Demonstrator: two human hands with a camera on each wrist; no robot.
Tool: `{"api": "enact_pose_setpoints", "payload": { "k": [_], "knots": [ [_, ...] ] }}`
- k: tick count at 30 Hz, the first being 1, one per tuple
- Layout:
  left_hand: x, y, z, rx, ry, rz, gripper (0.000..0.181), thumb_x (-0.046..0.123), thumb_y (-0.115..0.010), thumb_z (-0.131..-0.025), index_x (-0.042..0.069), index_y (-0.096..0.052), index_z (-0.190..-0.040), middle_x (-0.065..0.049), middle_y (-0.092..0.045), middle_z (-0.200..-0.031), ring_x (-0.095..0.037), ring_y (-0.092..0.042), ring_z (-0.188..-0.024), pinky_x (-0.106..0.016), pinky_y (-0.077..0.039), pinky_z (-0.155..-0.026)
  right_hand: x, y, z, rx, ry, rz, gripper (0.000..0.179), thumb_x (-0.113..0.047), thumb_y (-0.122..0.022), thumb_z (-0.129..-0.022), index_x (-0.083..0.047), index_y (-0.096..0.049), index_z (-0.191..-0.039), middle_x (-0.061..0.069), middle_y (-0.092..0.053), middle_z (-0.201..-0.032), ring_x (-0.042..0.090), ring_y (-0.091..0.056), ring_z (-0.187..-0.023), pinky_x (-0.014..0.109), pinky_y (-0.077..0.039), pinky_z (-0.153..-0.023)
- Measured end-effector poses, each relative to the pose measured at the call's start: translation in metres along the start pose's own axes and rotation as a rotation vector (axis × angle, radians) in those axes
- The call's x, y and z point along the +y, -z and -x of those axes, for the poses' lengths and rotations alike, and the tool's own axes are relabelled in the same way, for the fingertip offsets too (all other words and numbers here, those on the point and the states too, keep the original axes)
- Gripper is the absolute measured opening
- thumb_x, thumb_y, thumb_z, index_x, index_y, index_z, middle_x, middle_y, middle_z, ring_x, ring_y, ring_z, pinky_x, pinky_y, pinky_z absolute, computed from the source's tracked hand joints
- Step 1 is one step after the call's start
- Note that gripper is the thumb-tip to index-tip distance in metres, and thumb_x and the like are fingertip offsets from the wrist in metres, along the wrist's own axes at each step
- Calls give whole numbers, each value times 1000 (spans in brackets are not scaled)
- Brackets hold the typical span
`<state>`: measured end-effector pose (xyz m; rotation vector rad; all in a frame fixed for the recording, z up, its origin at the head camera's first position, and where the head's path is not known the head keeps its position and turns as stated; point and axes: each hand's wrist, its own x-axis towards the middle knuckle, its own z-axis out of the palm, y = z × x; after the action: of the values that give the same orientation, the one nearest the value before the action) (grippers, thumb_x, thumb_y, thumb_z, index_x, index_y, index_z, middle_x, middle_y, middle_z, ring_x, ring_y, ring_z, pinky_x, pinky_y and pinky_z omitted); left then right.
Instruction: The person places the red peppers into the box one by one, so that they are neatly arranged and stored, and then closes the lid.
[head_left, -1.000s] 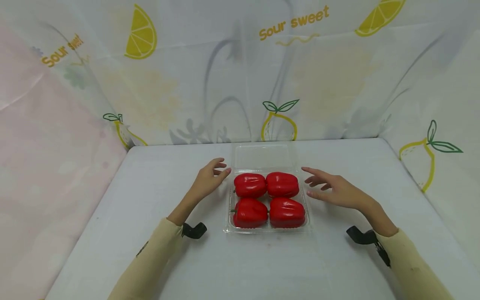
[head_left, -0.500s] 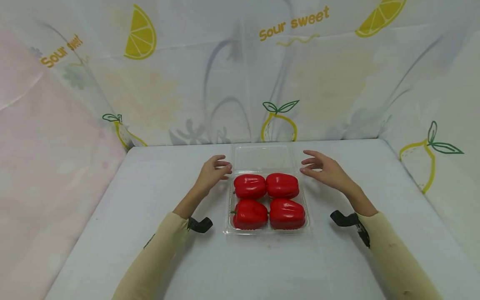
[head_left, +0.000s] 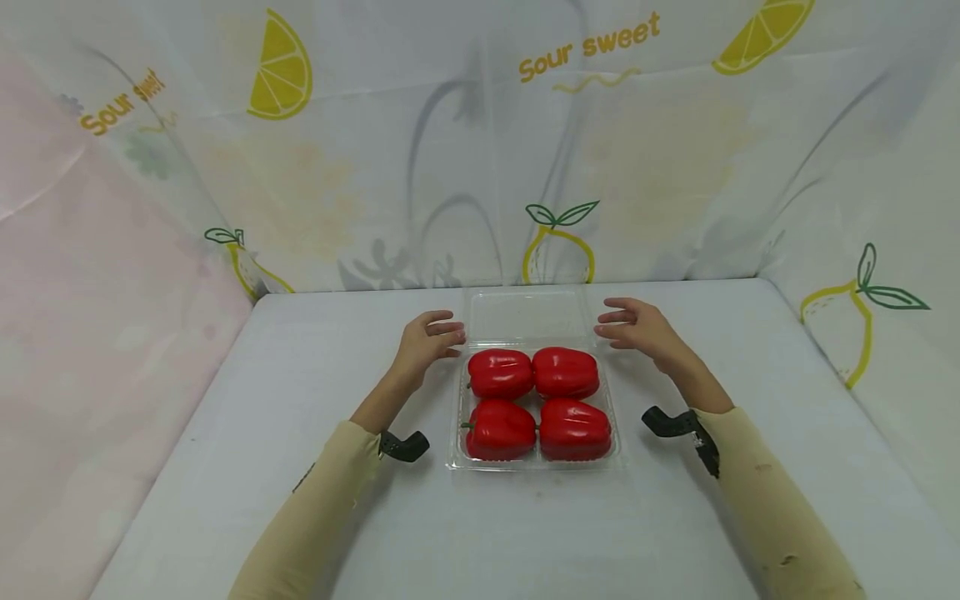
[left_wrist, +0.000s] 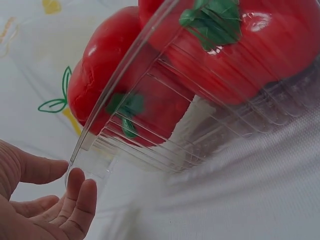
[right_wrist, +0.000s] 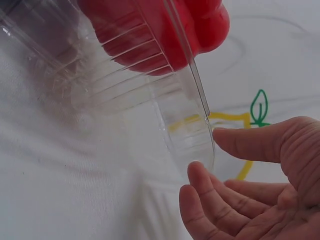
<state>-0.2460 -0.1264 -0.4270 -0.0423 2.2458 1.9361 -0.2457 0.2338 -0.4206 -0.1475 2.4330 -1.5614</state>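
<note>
Several red bell peppers [head_left: 501,430] with green stems sit in a clear plastic clamshell container [head_left: 536,467]. Its lid [head_left: 528,317] lies folded back toward the far edge of the table. My left hand [head_left: 422,348] hovers by the lid's left side, thumb and fingers spread around the corner; in the left wrist view, fingertips [left_wrist: 75,176] come right up to the clear edge. On the other side, my right hand [head_left: 643,335] reaches to the lid's right edge. There, the right wrist view has the thumb [right_wrist: 245,144] at the plastic edge, with relaxed fingers below.
The white table [head_left: 525,542] has a printed lemon cloth [head_left: 487,167] hung behind it and on both sides. Black wrist mounts [head_left: 403,446] stick out from both sleeves.
My right hand has moved forward and inward, from beside the peppers to the lid's right edge. My left hand has shifted slightly forward and right. Container and peppers stay put.
</note>
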Motion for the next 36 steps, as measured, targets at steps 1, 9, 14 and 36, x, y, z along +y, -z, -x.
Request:
{"api": "enact_pose_setpoints", "payload": {
  "k": [1, 9, 14, 36],
  "knots": [
    [0, 0, 0, 0, 3, 6, 50, 6, -63, -95, -4, -44, -140, -24, -61, -126, -33, -67, -105, -39, -56, -84, 0, -1, -1, -2, -2, -11, 63, -15, -62, -97, 5, -33, -148, 30, -52, -135, 41, -57, -118, 43, -53, -89],
    [0, -1, -1, -2, 0, 21, 51, 7, -64, -95, -3, -44, -141, -23, -61, -126, -32, -66, -105, -39, -56, -84, -5, -4, 0, -4, -6, -47, 61, -12, -62, -96, 5, -34, -148, 30, -53, -134, 42, -56, -120, 42, -50, -92],
    [0, 0, -1, -3, -17, 24, 52, 6, -64, -94, -3, -43, -141, -23, -60, -128, -31, -66, -104, -41, -56, -85, -7, -4, -1, 24, -2, -21, 60, -13, -63, -95, 3, -38, -147, 27, -56, -133, 38, -58, -117, 41, -51, -93],
    [-4, 8, 6, -1, -313, 75, 45, 1, -71, -89, 0, -58, -132, -24, -63, -115, -24, -67, -97, -31, -56, -84, -5, -2, 8, 125, 224, -81, 41, -2, -72, -87, 8, -51, -121, 26, -61, -109, 10, -64, -88, 19, -54, -77]
  ]
}}
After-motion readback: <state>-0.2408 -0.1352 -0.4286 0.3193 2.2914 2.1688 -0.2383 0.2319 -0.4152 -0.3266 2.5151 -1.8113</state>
